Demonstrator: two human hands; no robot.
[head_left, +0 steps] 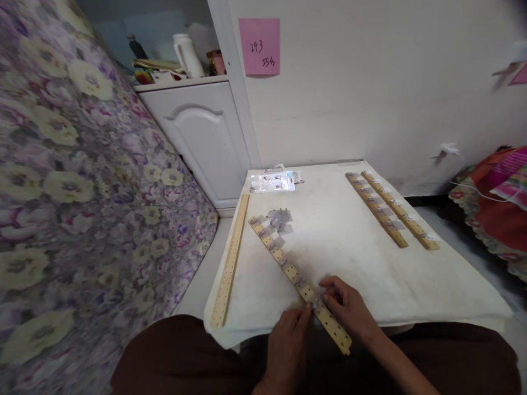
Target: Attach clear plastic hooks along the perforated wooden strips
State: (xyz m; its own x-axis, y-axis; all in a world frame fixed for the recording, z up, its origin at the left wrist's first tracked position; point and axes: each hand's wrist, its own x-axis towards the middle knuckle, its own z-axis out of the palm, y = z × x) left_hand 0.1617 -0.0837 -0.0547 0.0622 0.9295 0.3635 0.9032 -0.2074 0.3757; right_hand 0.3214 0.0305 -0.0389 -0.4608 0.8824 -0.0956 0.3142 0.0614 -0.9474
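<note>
A yellowish strip with rows of holes lies slantwise from the table's left side over its front edge. Small clear pieces with shiny metal parts are spaced along it. My left hand is closed at the strip's near-left edge, its fingertips beside one clear piece. From the other side, my right hand meets the strip with bent fingers close to that same piece; what they pinch is too small to make out. A small heap of clear and metal pieces lies beyond the strip.
Another bare holed strip lies along the table's left edge. Two strips with clear pieces lie at the right. Clear packets rest at the back of the white-covered table. A floral curtain hangs at left.
</note>
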